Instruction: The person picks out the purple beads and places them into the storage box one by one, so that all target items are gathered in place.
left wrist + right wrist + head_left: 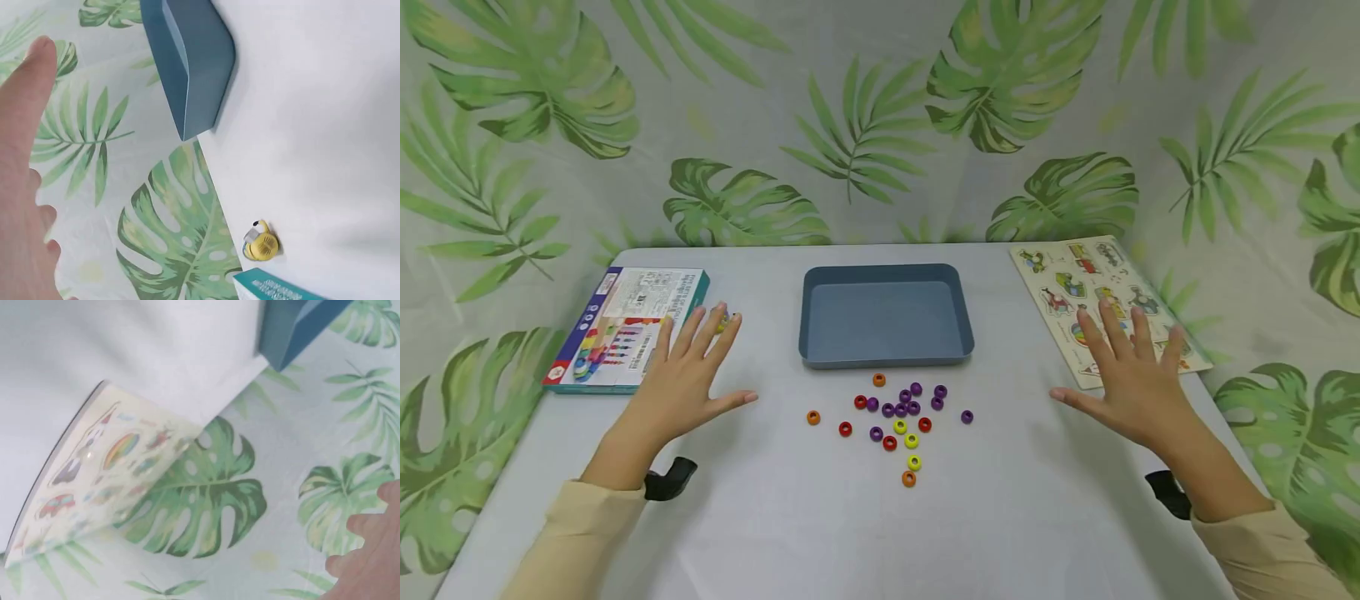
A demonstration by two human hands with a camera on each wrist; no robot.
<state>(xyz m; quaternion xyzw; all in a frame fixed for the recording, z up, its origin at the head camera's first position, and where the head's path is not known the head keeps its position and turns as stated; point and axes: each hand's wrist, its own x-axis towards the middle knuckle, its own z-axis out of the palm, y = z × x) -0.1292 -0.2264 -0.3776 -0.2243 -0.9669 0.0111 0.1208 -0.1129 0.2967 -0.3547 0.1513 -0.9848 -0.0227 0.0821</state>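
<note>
Head view: nearest, at seven and five o'clock, beige sleeves [568,542] reach in over a white-covered desk [820,542]. The left hand [681,379] lies toward nine o'clock and the right hand [1135,387] toward three; both have straight, spread fingers and hold nothing. Whether either touches what is beneath it, I cannot tell.

Between the hands lie loose pony beads [901,410] in purple, red, yellow and orange. They are small and rounded, so a dragging cuff or a careless fingertip would probably set some rolling, and a hurried pinch might shoot one away. The beads are well apart from both hands: between three and four o'clock from the left hand, between eight and nine from the right.

Farther off, at ten to eleven o'clock from the left hand and partly behind its fingers, is a printed toy box [640,325] with teal sides. Just past those fingertips, toward one o'clock, sits a small yellow trinket [262,245], clearer in the left wrist view; a sideways swing could knock it. At eleven o'clock from the right hand lies a cartoon picture board [1060,287]. Straight beyond the beads, at twelve o'clock, is a shallow blue-grey tray [886,325]. Leaf-print cloth [880,125] hangs behind everything.
</note>
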